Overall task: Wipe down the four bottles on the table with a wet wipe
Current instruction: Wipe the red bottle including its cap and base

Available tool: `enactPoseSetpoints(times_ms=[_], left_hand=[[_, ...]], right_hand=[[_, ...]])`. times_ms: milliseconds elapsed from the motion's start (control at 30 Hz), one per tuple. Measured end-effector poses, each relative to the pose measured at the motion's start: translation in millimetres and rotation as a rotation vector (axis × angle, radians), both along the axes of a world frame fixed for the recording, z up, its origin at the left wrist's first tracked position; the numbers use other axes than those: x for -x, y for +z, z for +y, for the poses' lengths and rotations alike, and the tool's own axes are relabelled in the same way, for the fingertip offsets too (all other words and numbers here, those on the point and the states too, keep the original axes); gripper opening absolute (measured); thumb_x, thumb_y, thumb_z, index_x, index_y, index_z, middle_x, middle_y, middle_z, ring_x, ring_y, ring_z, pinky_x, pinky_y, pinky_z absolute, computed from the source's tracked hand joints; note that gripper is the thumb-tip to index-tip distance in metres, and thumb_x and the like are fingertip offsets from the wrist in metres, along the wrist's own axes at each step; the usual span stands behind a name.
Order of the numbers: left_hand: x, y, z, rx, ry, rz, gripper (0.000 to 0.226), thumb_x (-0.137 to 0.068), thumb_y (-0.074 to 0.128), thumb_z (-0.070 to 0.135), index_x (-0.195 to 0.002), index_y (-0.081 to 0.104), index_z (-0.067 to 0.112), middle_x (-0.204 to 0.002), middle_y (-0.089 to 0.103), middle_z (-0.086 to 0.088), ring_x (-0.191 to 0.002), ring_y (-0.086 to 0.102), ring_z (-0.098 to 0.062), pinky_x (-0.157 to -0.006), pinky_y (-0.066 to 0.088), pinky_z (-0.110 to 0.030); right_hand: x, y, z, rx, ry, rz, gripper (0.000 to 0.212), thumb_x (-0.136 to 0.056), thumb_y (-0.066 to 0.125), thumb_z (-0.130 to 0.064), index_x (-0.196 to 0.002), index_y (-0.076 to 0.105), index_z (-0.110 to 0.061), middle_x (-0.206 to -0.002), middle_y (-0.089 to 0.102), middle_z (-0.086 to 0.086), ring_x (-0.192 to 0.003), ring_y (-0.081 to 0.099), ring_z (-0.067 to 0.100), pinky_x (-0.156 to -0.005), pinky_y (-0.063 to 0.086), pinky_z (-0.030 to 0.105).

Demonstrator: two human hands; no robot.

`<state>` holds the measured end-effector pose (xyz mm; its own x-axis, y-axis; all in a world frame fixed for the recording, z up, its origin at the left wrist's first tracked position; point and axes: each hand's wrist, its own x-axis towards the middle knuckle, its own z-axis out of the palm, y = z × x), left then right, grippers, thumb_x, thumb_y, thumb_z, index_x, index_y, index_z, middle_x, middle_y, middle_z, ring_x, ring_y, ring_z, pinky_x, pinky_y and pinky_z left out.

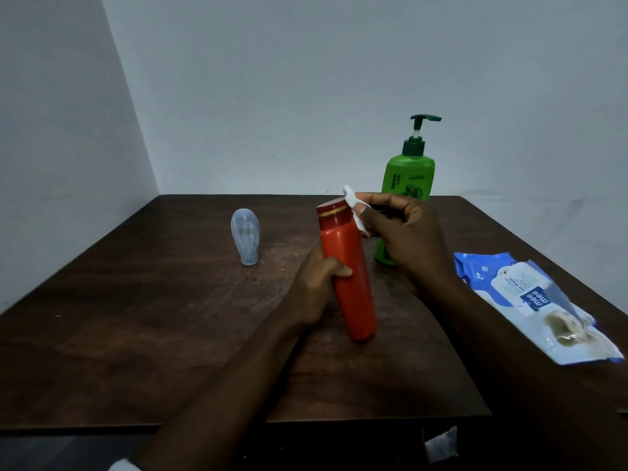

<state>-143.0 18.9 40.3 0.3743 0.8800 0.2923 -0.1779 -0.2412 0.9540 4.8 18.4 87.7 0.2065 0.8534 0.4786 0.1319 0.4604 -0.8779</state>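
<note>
While the left hand (314, 290) wraps its grip around the middle of the red bottle (348, 271), holding it tilted above the dark wooden bench (136, 317), the right hand (407, 239) pinches a crumpled white wet wipe (355, 210) between thumb and fingers, pressed against the bottle's cap end. Behind the right hand stands a green pump bottle (409, 175), a small pale blue bottle (245, 236) stands cap-down to the left, and a blue pack of wipes (537, 300) lies flat at the right.

Open table (136, 334) at left, grey bottle (245, 236) alone, green pump bottle (404, 192), wipes pack (530, 300) crowding right
</note>
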Motion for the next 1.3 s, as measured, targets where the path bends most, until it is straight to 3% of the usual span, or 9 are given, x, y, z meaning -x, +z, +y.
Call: enactPoseSetpoints(times_ms=[133, 333, 500, 567, 633, 700, 900, 1067, 1300], left_hand=[[0.2, -2.0, -0.2, -0.021, -0.03, -0.041, 0.04, -0.068, 0.047, 0.02, -0.108, 0.051, 0.025, -0.108, 0.057, 0.005, -0.085, 0.064, 0.007, -0.068, 0.052, -0.01], [-0.4, -4.3, 2.1, -0.029, -0.023, -0.072, 0.035, -0.07, 0.047, 0.02, -0.104, 0.051, 0.022, -0.109, 0.057, 0.006, -0.082, 0.065, 0.011, -0.069, 0.052, -0.01], [-1.0, -4.9, 3.7, -0.039, 0.04, -0.07, 0.014, -0.068, 0.048, 0.013, -0.082, 0.051, 0.013, -0.077, 0.067, 0.011, -0.068, 0.065, 0.006, -0.064, 0.051, -0.012], [-2.0, -7.4, 4.6, -0.1, 0.039, -0.027, 0.002, -0.082, 0.048, 0.004, -0.083, 0.049, 0.006, -0.071, 0.066, 0.009, -0.068, 0.063, 0.005, -0.064, 0.05, -0.012], [-4.8, -8.8, 3.6, 0.022, 0.036, -0.136, 0.021, -0.093, 0.037, -0.01, -0.085, 0.048, 0.007, -0.078, 0.061, 0.002, -0.073, 0.062, 0.012, -0.067, 0.048, -0.008], [-3.5, -5.7, -1.3, 0.08, -0.025, -0.214, 0.025, -0.093, 0.037, -0.008, -0.093, 0.052, 0.012, -0.097, 0.055, 0.002, -0.087, 0.06, 0.019, -0.078, 0.047, -0.006], [0.3, -6.4, 6.1, -0.049, 0.104, -0.048, 0.015, -0.087, 0.048, 0.002, -0.077, 0.049, 0.012, -0.089, 0.055, 0.001, -0.078, 0.062, 0.002, -0.073, 0.052, -0.015], [6.0, -3.6, 12.2, 0.01, 0.078, -0.07, 0.025, -0.098, 0.042, -0.001, -0.097, 0.057, 0.019, -0.107, 0.06, 0.007, -0.098, 0.062, -0.003, -0.081, 0.051, -0.017], [19.5, -6.4, 26.1, 0.002, 0.114, 0.034, 0.028, -0.089, 0.056, 0.028, -0.117, 0.06, 0.029, -0.118, 0.068, 0.007, -0.115, 0.064, -0.016, -0.097, 0.051, -0.033]], right_hand=[[-2.6, -1.9, -0.1, 0.019, -0.057, 0.006, 0.014, -0.09, 0.074, -0.014, -0.103, 0.078, -0.016, -0.089, 0.079, -0.004, -0.082, 0.073, 0.007, -0.069, 0.056, 0.022], [4.8, -0.4, -9.1, -0.051, -0.177, 0.017, 0.019, -0.089, 0.076, -0.02, -0.108, 0.077, -0.015, -0.097, 0.078, -0.004, -0.089, 0.074, 0.007, -0.075, 0.057, 0.02], [19.7, 2.8, -17.7, -0.342, -0.317, -0.346, 0.02, -0.089, 0.074, -0.012, -0.108, 0.078, -0.016, -0.101, 0.072, -0.001, -0.09, 0.067, 0.006, -0.075, 0.053, 0.019], [25.5, 0.3, -17.1, -0.446, -0.326, -0.521, 0.022, -0.087, 0.073, -0.007, -0.107, 0.078, -0.014, -0.099, 0.068, 0.002, -0.09, 0.064, 0.008, -0.078, 0.051, 0.019], [32.3, -3.0, -16.1, -0.513, -0.299, -0.653, 0.024, -0.085, 0.072, -0.001, -0.106, 0.078, -0.01, -0.099, 0.066, 0.005, -0.095, 0.063, 0.014, -0.084, 0.048, 0.017], [37.0, -5.7, -15.5, -0.537, -0.287, -0.723, 0.025, -0.082, 0.071, 0.002, -0.105, 0.078, -0.007, -0.1, 0.064, 0.007, -0.098, 0.062, 0.019, -0.087, 0.044, 0.015], [15.8, -6.1, -12.6, -0.412, -0.373, -0.482, 0.016, -0.088, 0.073, -0.008, -0.103, 0.078, -0.013, -0.099, 0.07, 0.001, -0.088, 0.064, 0.005, -0.076, 0.049, 0.016], [-0.1, -24.2, -8.9, 0.021, -0.119, -0.049, 0.011, -0.09, 0.074, -0.027, -0.101, 0.075, -0.028, -0.09, 0.078, -0.003, -0.081, 0.073, 0.01, -0.07, 0.057, 0.027], [-10.7, -54.8, -34.4, 0.148, -0.018, -0.199, 0.012, -0.087, 0.078, -0.015, -0.095, 0.075, -0.024, -0.085, 0.079, -0.01, -0.077, 0.074, 0.003, -0.067, 0.055, 0.016]])
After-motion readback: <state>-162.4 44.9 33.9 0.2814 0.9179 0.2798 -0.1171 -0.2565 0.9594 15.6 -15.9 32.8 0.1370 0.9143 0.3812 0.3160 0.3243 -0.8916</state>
